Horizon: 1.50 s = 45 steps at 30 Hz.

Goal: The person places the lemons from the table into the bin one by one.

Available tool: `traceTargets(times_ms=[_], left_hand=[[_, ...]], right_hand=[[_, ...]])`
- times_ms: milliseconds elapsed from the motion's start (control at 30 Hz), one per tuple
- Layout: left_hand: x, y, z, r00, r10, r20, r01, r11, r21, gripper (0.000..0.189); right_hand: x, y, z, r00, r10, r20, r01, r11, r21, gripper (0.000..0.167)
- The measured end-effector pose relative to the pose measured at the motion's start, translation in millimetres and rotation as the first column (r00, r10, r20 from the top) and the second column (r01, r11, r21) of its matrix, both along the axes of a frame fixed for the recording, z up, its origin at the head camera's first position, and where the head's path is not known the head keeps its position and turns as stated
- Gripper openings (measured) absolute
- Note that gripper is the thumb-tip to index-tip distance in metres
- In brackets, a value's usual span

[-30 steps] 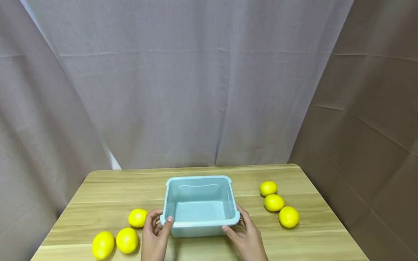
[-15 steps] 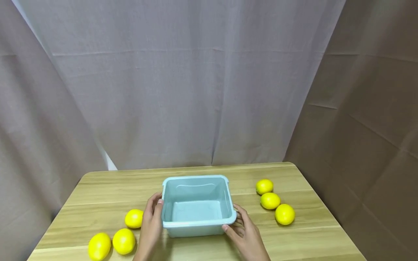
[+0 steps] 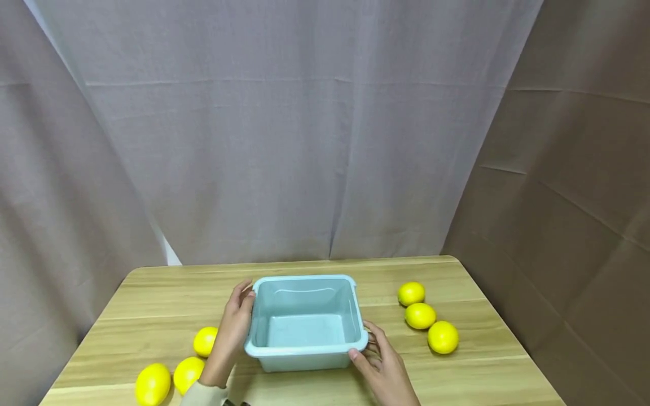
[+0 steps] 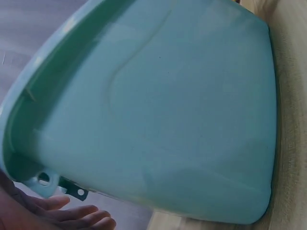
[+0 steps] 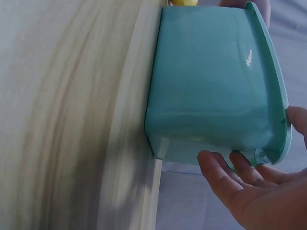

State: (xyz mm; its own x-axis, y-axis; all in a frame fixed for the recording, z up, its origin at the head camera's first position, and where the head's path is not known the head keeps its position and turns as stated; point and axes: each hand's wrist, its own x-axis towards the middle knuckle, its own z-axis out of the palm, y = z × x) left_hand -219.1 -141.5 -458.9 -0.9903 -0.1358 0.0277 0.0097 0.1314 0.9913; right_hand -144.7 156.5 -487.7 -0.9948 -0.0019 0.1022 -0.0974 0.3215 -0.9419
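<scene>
A light blue-green plastic storage bin (image 3: 304,361) stands on the wooden table, its open top up and nothing inside. At its right near corner, my right hand (image 3: 382,363) grips the rim, thumb at the near edge and fingers along the outer right side. The right wrist view shows that thumb (image 5: 298,119) at the rim and fingertips by a small holed tab. My left hand (image 3: 237,316) is beside the left wall, towards the far corner. Its fingers (image 4: 81,218) reach out fairly straight past that corner in the left wrist view.
Three lemons lie left of the bin, the nearest (image 3: 205,341) close to the left forearm, which partly covers another lemon (image 3: 188,374). To the right, three more lemons (image 3: 420,316) lie in a row. A grey curtain (image 3: 284,169) hangs behind the wooden table (image 3: 487,366).
My left hand has slid from the bin's near left corner along the left side to the far corner. The right hand keeps its grip; the bin stays in about the same place.
</scene>
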Motion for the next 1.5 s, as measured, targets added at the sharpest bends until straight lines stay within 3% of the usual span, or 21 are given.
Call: traceTargets(times_ms=[233,567,733,1067,1300,1500], left_hand=[[-3.8,-1.6,-4.2,0.998,-0.064,0.024,0.065,0.998,-0.025,0.053],[-3.8,-1.2,-7.1,0.994,-0.109,-0.005,0.109,0.991,-0.081,0.052],[-5.0,-0.5,-8.8,0.993,-0.116,-0.018,0.114,0.990,-0.087,0.051],[-3.6,-2.5,-8.6,0.995,-0.098,-0.015,0.096,0.990,-0.102,0.050],[-4.0,-2.8,-9.1,0.995,-0.098,-0.019,0.096,0.990,-0.102,0.050],[-3.0,-3.8,-8.3,0.996,-0.094,-0.009,0.092,0.990,-0.108,0.050]], right_hand=[[-2.6,5.4,3.5,1.000,0.004,0.010,-0.004,0.999,0.043,0.064],[-13.0,37.6,9.7,1.000,-0.008,0.004,0.007,0.989,0.148,0.060],[-19.5,53.5,12.4,0.999,-0.015,-0.029,0.022,0.970,0.243,0.057],[-46.9,81.4,21.2,0.986,0.020,-0.168,0.058,0.891,0.450,0.053],[-67.5,99.7,24.5,0.951,0.076,-0.299,0.115,0.811,0.573,0.051],[-81.7,112.6,28.6,0.954,0.134,-0.267,0.080,0.746,0.661,0.044]])
